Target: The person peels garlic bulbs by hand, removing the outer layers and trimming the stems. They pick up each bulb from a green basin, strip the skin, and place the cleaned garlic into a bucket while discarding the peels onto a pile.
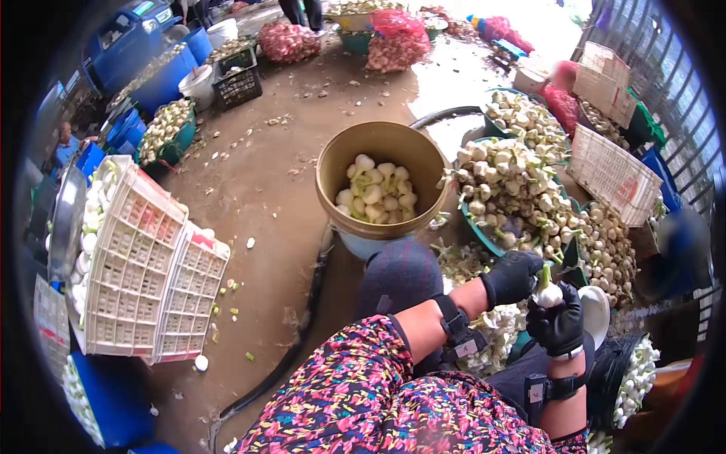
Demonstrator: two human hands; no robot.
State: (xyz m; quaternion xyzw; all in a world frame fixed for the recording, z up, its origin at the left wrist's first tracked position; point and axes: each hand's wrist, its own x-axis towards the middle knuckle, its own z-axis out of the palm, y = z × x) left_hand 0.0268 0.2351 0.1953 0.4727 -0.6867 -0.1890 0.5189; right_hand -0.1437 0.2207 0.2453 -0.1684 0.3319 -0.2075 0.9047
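My right hand point(556, 321), in a black glove, holds a white garlic bulb point(549, 295) with its short green stem pointing up. Close beside the stem is my left hand point(513, 278), also black-gloved, with its fingers curled; whatever is between them is too small to make out. Just beyond my hands, a green tub point(484, 236) is heaped with unpeeled garlic point(503, 185). Pale peelings point(495, 329) lie below my wrists. A round bucket point(330, 200) in front of my knee contains several white peeled bulbs point(378, 189).
White plastic crates point(125, 280) stand at the left, near a blue bin point(113, 401). A black hose point(306, 325) runs along the wet floor point(265, 189). More garlic tubs and a tilted crate point(614, 175) are at the right. Red net sacks point(289, 41) and a person's legs are at the back.
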